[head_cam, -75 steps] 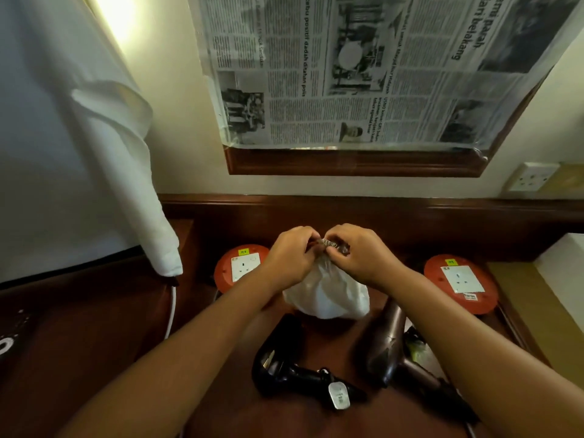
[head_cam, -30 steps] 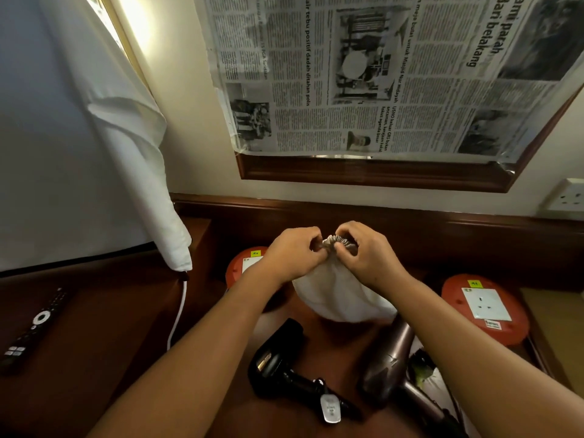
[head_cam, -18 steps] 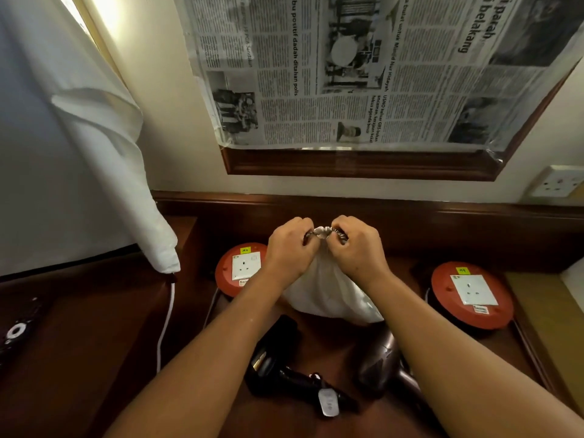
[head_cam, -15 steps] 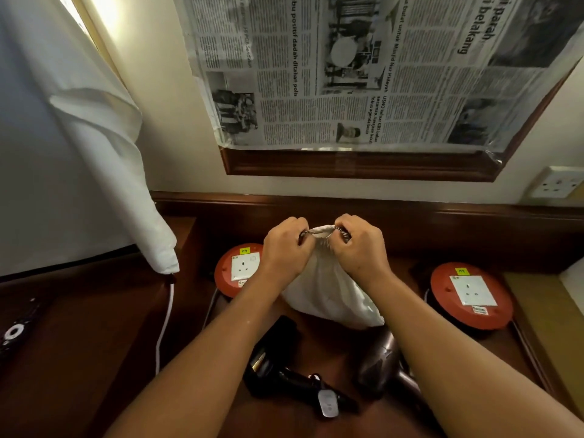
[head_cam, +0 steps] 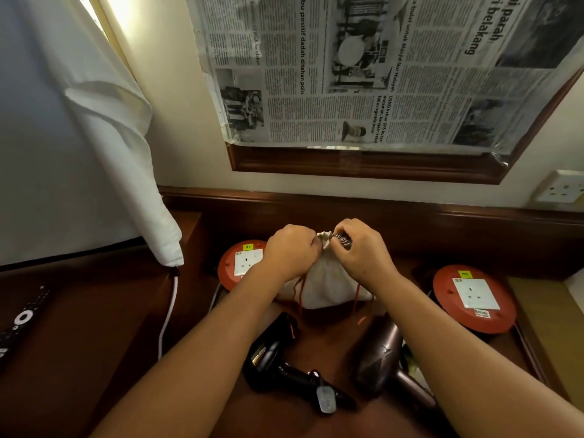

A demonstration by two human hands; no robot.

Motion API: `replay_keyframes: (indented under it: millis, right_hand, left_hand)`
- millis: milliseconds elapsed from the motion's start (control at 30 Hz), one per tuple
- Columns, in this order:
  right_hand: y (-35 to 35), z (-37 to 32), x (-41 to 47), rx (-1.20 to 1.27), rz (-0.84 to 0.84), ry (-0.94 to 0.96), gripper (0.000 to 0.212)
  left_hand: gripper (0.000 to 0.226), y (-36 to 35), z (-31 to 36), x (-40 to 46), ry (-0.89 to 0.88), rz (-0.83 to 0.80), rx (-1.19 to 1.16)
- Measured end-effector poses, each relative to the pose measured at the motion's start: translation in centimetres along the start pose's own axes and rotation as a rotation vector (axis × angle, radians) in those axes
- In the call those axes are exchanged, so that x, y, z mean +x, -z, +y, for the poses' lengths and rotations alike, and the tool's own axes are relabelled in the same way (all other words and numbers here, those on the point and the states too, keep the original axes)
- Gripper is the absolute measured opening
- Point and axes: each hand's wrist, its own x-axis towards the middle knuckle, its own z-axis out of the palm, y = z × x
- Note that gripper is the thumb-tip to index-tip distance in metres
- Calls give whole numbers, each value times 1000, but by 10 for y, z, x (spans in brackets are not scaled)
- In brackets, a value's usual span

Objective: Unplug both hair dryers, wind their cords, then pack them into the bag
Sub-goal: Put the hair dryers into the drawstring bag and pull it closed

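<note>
A white drawstring bag [head_cam: 325, 286] hangs above the dark wooden desk, its red strings dangling below. My left hand [head_cam: 292, 251] and my right hand [head_cam: 363, 248] both pinch its gathered mouth, close together at the top. Nearer to me a black hair dryer [head_cam: 284, 368] lies on the desk with a grey plug [head_cam: 325, 403] on its handle. A bronze hair dryer [head_cam: 382, 358] lies to its right, partly under my right forearm.
Two round red socket reels stand on the desk, one at the left [head_cam: 243, 263] and one at the right [head_cam: 474, 298]. A remote control [head_cam: 19, 324] lies far left. A white cable [head_cam: 169, 311] drops from the curtain [head_cam: 94, 137]. A wall socket [head_cam: 562, 191] is at the right.
My hands keep pinching the bag's gathered mouth and have drawn it a little apart. The red drawstrings now hang into view below the bag. Both hair dryers lie unmoved.
</note>
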Motion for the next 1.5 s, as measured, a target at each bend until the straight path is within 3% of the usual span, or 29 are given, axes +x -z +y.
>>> replay_keyframes:
  millis: [233,433,700,800,933,1067,1333,1500]
  right_hand:
    - [-6,-14,0,30,111,-61,13]
    - [-9,-23,3,120,102,-191,10]
    - [-6,-23,4,149,134,-293,5]
    - [2,-21,4,161,47,-224,6]
    - [11,-19,6,110,-145,-143,11]
    - [14,-22,7,89,-237,-112,15]
    - [6,-24,1,149,-109,-216,8]
    - [8,-25,-1,142,-67,-267,5]
  left_hand:
    - [41,-14,2,-10,56,156,-176]
    - [40,-14,-1,-13,132,245,-209]
    - [41,-18,-3,-12,176,253,-197]
    - [42,-17,-11,-16,146,255,-233]
    - [17,-9,-15,-18,-11,160,-33]
    - [20,-7,-14,-14,-33,180,-80]
    - [34,-15,-11,-14,34,212,-153]
    - [40,-9,-14,-13,175,251,-182]
